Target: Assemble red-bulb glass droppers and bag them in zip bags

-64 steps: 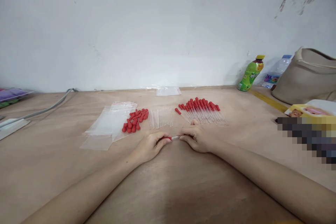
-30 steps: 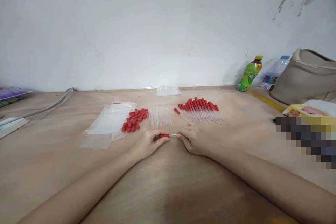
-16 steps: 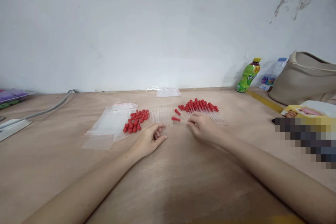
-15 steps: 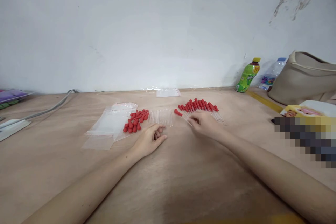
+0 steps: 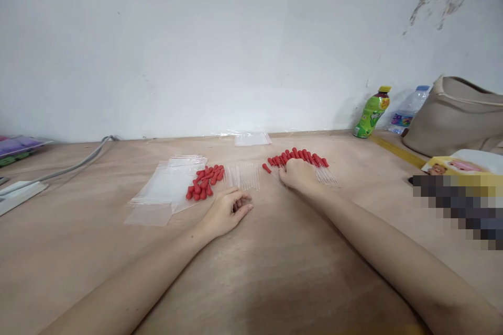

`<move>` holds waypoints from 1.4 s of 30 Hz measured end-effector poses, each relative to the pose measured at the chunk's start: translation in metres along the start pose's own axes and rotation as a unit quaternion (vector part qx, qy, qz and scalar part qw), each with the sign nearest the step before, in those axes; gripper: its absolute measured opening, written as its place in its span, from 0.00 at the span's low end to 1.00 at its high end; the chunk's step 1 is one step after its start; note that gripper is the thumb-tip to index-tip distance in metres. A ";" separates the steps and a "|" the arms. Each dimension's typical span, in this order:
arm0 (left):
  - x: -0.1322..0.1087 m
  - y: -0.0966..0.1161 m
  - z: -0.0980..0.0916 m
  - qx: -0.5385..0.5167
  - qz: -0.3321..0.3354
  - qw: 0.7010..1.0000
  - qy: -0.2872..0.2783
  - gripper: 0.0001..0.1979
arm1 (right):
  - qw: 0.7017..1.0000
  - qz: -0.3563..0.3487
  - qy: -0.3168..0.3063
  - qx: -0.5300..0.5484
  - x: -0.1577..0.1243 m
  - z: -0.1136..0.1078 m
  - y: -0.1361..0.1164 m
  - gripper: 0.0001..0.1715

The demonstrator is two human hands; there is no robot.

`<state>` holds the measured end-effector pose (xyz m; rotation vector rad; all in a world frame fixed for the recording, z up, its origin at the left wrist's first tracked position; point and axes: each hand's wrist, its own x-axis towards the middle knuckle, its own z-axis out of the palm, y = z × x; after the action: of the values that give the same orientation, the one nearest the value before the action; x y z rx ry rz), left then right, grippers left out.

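Note:
My left hand (image 5: 228, 210) rests on the wooden table (image 5: 255, 272), palm turned inward, fingers loosely bent and empty. It lies just in front of a pile of loose red rubber bulbs (image 5: 204, 182) and a row of clear glass tubes (image 5: 243, 175). My right hand (image 5: 296, 174) lies over the left part of a row of finished droppers with red bulbs (image 5: 312, 159). Its fingers are bent down onto them, and the tips and what they hold are hidden. One dropper (image 5: 266, 168) lies apart, just left of this hand.
Clear zip bags (image 5: 163, 188) lie left of the bulbs, and another small bag (image 5: 251, 138) sits by the wall. At the right stand a green bottle (image 5: 371, 112), a water bottle (image 5: 408, 110), a beige bag (image 5: 459, 115) and a yellow box (image 5: 459, 165). A grey cable (image 5: 70, 167) runs at the left.
Both hands held one dropper between them. The left hand let go and stayed in place, opening. The right hand carried the dropper back and right onto the finished row.

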<state>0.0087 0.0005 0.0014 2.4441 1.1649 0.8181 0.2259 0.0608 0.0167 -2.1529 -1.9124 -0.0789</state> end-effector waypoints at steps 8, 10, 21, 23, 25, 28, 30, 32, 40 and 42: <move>0.000 0.000 0.000 -0.007 0.006 1.000 -0.001 0.08 | 0.999 0.030 -0.038 0.015 0.003 -0.001 0.002 0.23; 0.001 0.000 -0.001 -0.007 0.007 1.000 -0.001 0.08 | 1.000 0.020 -0.017 0.008 0.000 -0.002 0.003 0.26; -0.001 -0.002 -0.001 0.056 0.004 0.997 0.051 0.08 | 0.997 -0.064 -0.036 0.035 -0.007 0.000 -0.045 0.21; 0.000 -0.008 -0.005 0.121 -0.010 0.985 0.121 0.09 | 0.996 -0.053 -0.056 0.042 -0.003 0.001 -0.055 0.19; 0.002 -0.017 -0.013 0.191 -0.035 0.963 0.185 0.09 | 0.996 -0.044 -0.068 0.046 0.001 0.001 -0.061 0.17; 0.006 -0.033 -0.028 0.269 -0.079 0.934 0.221 0.09 | 0.995 -0.039 -0.074 0.051 0.004 0.002 -0.066 0.16; 0.007 -0.043 -0.037 0.296 -0.109 0.923 0.222 0.10 | 0.995 -0.038 -0.071 0.054 0.003 0.003 -0.066 0.16; 0.007 -0.050 -0.041 0.308 -0.132 0.917 0.217 0.12 | 0.996 -0.038 -0.059 0.056 0.000 0.003 -0.064 0.17; 0.009 -0.059 -0.039 0.282 -0.161 0.924 0.200 0.12 | 0.980 -0.130 0.121 0.089 -0.033 0.002 -0.029 0.16; 0.009 -0.058 -0.040 0.270 -0.163 0.927 0.205 0.10 | 0.969 -0.174 0.150 0.094 -0.043 0.006 -0.013 0.15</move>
<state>-0.0461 0.0452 0.0069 2.4168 2.1339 1.0405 0.2070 0.0221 0.0040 -1.5671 -1.9995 -0.2631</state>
